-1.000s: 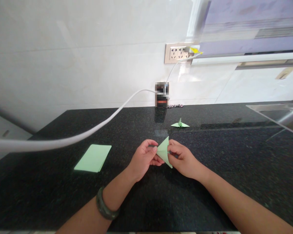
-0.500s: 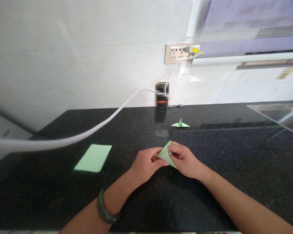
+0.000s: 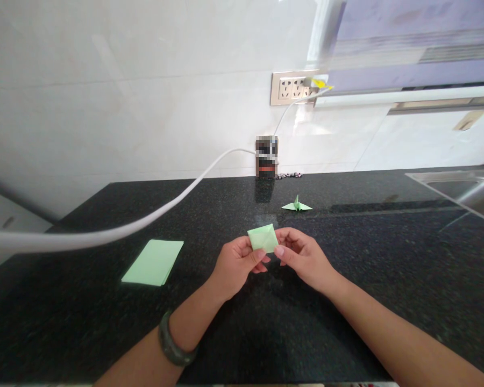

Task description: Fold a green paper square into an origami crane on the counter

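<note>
A small folded piece of light green paper (image 3: 263, 238), roughly square with creases across it, is held up between both hands above the dark counter. My left hand (image 3: 237, 263) pinches its lower left side, thumb on the front and fingers behind. At its right edge, my right hand (image 3: 302, 256) grips it with thumb and fingertips. Behind the hands a finished-looking green paper crane (image 3: 297, 205) rests on the counter with its wings spread. To the left lies a stack of green paper sheets (image 3: 153, 262).
The black speckled counter (image 3: 84, 322) runs to a tiled wall. A white cable (image 3: 145, 219) crosses the left side to a blurred-out box (image 3: 267, 157) by the wall. A socket panel (image 3: 290, 88) is above it, and a metal sink (image 3: 468, 188) is at the right.
The folded paper has turned from a pointed, triangular outline to a squarish face. My right hand has shifted from over the paper to its right edge.
</note>
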Motion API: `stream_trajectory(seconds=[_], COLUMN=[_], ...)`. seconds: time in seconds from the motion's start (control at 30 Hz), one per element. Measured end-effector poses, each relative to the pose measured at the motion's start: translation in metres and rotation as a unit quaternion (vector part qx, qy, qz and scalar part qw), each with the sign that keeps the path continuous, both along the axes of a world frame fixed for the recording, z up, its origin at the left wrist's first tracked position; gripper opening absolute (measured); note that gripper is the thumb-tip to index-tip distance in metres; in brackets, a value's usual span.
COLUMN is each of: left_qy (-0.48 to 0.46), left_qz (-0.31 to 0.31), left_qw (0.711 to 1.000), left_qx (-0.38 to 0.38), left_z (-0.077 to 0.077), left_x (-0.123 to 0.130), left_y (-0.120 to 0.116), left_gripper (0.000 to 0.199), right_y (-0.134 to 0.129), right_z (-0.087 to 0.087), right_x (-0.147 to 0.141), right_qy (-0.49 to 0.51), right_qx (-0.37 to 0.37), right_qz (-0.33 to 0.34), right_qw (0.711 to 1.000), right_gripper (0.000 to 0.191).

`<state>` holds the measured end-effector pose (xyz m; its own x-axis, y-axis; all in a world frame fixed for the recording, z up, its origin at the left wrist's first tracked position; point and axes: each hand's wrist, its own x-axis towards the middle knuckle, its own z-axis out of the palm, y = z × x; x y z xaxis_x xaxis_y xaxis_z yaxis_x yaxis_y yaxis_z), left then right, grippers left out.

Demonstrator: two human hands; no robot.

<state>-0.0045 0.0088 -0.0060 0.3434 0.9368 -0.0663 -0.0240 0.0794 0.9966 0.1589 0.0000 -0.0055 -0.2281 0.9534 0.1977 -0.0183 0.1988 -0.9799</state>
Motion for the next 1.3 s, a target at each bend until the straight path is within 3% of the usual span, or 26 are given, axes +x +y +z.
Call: stream_trajectory(seconds=[0.27,0.73,1.3], left_qy=[0.012,0.003,0.006], left_qz=[-0.023,-0.025,-0.035], left_qw=[0.999,0.999,0.999], left_qx=[-0.024,-0.027,-0.041], left_z=[-0.0018,-0.0065,-0.0044], left_x=[0.0041,0.0045,0.0041], left_y=[-0.0055,-0.0059,-0.008], left_gripper=[0.024,0.022,0.024], right_y=[-0.0042,-0.0031,-0.0024], right_z=[0.002,0.0028,0.0002], right_x=[-0.0033,-0.0024,0.0012], right_qy=[-0.032,-0.031,-0.085], right_qx=[0.018,-0.006,0.017], right_qz=[-0.04,-0.039,-0.067], right_qw=[0.999,0.999,0.994], right_gripper=[0.018,0.021,0.03])
